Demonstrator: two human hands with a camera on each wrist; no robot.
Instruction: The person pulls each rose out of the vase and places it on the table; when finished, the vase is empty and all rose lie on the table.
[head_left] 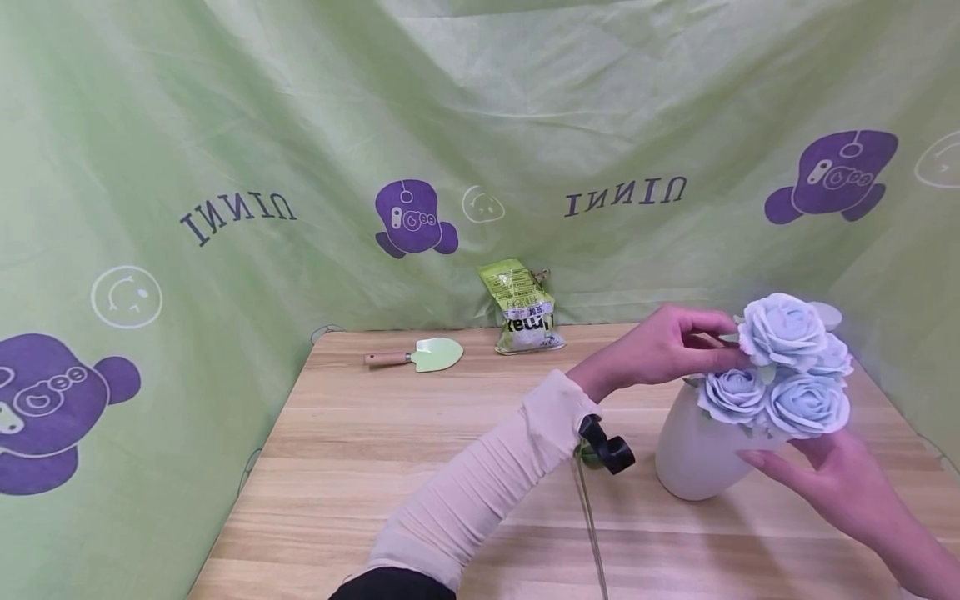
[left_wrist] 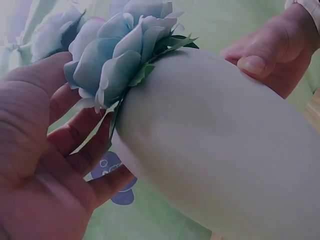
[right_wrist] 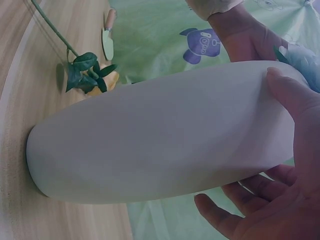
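Several pale blue roses (head_left: 785, 332) with green leaves stand bunched in the mouth of a white vase (head_left: 701, 450). The vase leans slightly, its base on the table. At the bunch's left side my left hand (head_left: 667, 343) holds a rose (left_wrist: 107, 62) between curved fingers, some fingertips hidden by petals. My right hand (head_left: 847, 487) grips the upper vase from the right. In the right wrist view, its thumb lies across the white wall and the other fingers are around the far side.
A flower stem (head_left: 591, 525) with green leaves (right_wrist: 85, 72) and yellowish petals (right_wrist: 111, 81) lies left of the vase, partly behind a dangling black strap (head_left: 611, 450). Farther back are a small green trowel (head_left: 435, 355) and a green-and-clear bag (head_left: 523, 312), before a green curtain (head_left: 480, 108).
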